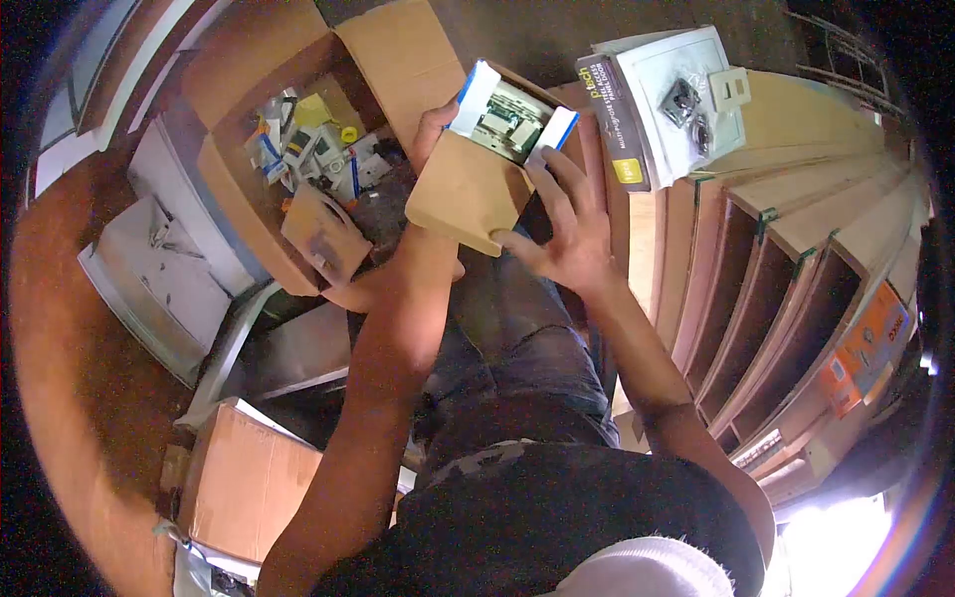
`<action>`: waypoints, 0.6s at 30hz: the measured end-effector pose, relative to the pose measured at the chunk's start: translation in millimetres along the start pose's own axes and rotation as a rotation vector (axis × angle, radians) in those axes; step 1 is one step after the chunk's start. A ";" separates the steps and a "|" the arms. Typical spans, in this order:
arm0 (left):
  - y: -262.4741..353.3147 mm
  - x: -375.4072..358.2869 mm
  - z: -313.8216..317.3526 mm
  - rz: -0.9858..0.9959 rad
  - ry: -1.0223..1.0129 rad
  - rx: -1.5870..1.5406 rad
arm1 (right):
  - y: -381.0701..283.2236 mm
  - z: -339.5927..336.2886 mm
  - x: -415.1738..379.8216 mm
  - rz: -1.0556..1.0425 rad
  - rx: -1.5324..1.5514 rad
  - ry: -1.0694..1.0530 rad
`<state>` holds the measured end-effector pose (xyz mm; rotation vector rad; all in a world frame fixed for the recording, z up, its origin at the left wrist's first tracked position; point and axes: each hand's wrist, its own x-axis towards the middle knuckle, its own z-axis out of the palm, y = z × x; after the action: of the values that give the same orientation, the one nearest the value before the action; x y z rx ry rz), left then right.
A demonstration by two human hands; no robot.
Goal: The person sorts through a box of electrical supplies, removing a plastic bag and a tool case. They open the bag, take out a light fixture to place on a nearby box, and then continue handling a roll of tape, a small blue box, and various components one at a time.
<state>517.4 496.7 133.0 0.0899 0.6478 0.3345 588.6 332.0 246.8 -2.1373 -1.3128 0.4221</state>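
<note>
A small cardboard box (468, 194), its blue-and-white end flaps folded open to expose pale packaged hardware inside, is held in the air above the person's lap, roughly at the centre of the view. The left hand (435, 124) reaches up along the box's far left edge, fingers wrapped behind it and thumb pressed on the side, a closed grip on the box; the left forearm runs steeply upward from the lower frame. The right hand (567, 224) lies against the box's right lower corner with fingers spread, fingertips pressing on the flap and side wall, so this grip also clasps the box; the right forearm angles in from the lower right. Just beside the box to the right, a white retail carton (667, 99) with a dark printed spine rests on top of a wooden shelf unit (796, 259), with small black fittings and a pale switch plate lying on it. To the left, well apart, a large open cardboard carton (249, 99) stands on the floor, filled with assorted small packaged parts. A closed cardboard box (249, 483) sits at lower left, near a grey flat panel (159, 274).
</note>
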 end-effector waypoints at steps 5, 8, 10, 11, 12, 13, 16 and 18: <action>5.5 -12.7 6.2 -0.073 -0.103 0.010 | 6.3 3.8 19.8 0.069 0.051 -0.005; 12.1 -13.6 9.3 -0.129 -0.052 0.033 | 2.8 4.4 24.6 0.094 0.024 0.008; 5.9 -20.2 18.4 -0.005 -0.135 0.044 | -3.3 1.4 35.2 0.101 -0.049 0.049; 5.0 -23.3 22.8 -0.003 -0.133 0.043 | -4.6 1.3 39.3 0.111 -0.124 0.093; 4.7 -25.9 27.2 0.017 -0.136 0.070 | -2.4 2.9 41.6 0.110 -0.123 0.091; 4.7 -27.1 30.6 0.036 -0.139 0.098 | 1.5 4.8 44.5 0.128 -0.124 0.090; 4.5 -29.9 37.6 0.032 -0.144 0.104 | 1.5 7.5 48.5 0.162 -0.088 0.103; 2.8 -27.7 36.6 0.043 -0.174 0.099 | -1.3 3.6 50.7 0.201 -0.140 0.037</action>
<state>518.1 490.8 178.6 0.2254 0.4903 0.3317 609.1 378.4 246.6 -2.3932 -1.1411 0.3785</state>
